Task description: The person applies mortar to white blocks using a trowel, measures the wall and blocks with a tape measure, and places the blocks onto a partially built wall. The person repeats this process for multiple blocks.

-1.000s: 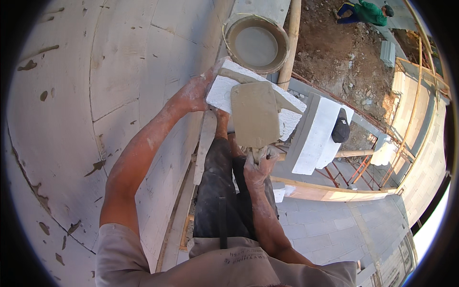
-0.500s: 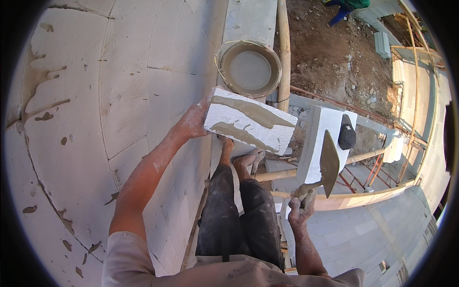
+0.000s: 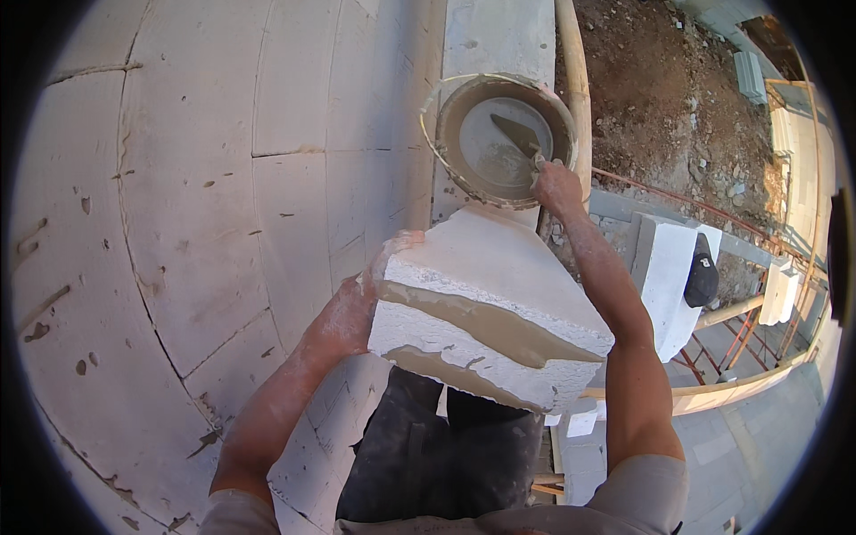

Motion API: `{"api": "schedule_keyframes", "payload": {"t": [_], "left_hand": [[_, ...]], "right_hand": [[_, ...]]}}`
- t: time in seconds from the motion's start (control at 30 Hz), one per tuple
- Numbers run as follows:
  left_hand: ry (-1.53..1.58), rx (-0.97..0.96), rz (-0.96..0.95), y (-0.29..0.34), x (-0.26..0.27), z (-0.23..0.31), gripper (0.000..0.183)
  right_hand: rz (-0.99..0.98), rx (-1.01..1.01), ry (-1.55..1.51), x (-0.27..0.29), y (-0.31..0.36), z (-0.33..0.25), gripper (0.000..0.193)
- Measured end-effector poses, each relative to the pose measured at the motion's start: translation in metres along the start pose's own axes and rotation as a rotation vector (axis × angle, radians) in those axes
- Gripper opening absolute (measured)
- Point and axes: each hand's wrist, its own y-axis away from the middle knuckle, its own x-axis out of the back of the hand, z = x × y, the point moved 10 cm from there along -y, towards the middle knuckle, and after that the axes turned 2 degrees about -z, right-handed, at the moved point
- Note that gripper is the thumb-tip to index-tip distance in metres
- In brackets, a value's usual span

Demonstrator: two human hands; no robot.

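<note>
- Left hand (image 3: 343, 319) clasps the left end of the white aerated concrete block (image 3: 486, 308), fingers wrapped over the top edge; block is held up over the legs, just beside the block wall (image 3: 178, 223).
- Front face carries a wet mortar (image 3: 499, 332) smear, so it's slippery there; grip the dry ends.
- Block looks bulky but light enough for one hand; edges are crumbly and likely chip if knocked.
- Right hand (image 3: 557, 185) is closed on the handle of the trowel (image 3: 519, 138), blade down in the mortar bucket (image 3: 499, 138).
- Bucket sits on the ledge beyond the block.
</note>
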Motion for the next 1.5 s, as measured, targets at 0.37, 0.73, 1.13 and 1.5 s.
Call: {"api": "schedule_keyframes", "payload": {"t": [0.37,0.73,1.13,1.5], "left_hand": [[0.154,-0.045,0.112,-0.016,0.016,0.033,0.096],[0.018,-0.244,0.256,-0.008,0.03,0.051,0.105],[0.026,-0.197,0.274,-0.012,0.024,0.04,0.1],[-0.079,-0.143,0.206,-0.017,0.018,0.036,0.1]], "right_hand": [[-0.145,-0.164,-0.929,0.073,0.147,0.109,0.042],[0.084,0.296,-0.471,0.309,0.394,-0.069,0.044],[0.324,0.315,-0.148,0.26,0.45,-0.067,0.047],[0.504,0.573,-0.004,0.175,0.393,-0.006,0.034]]}}
